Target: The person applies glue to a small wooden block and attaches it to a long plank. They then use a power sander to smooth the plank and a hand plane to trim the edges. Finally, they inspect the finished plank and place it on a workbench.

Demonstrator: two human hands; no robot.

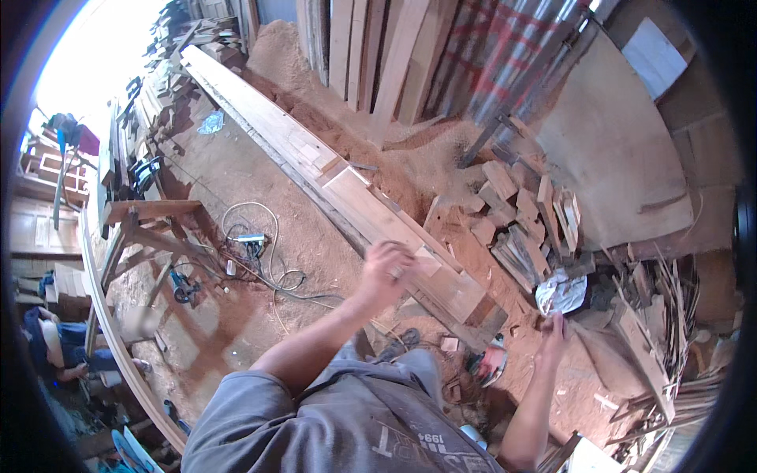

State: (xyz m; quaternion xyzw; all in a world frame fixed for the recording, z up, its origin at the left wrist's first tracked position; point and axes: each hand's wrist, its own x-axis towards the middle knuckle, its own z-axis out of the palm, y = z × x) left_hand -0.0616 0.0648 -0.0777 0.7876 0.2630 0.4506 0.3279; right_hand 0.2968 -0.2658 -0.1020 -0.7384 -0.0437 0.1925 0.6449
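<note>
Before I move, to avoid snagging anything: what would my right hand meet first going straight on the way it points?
In line ahead of your right hand comes the crumpled silvery-white sheet, though it may lie well below; depth is unclear.

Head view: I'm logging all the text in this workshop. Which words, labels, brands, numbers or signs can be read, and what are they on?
Gray shirt: pale printed letters and digits on the front; not copied out here.
Corrugated metal sheets: red marks, too unclear to read.
White sheet at upper right: no lettering can be made out.
Crumpled white wrapping: any print is too small or blurred to read.
</note>
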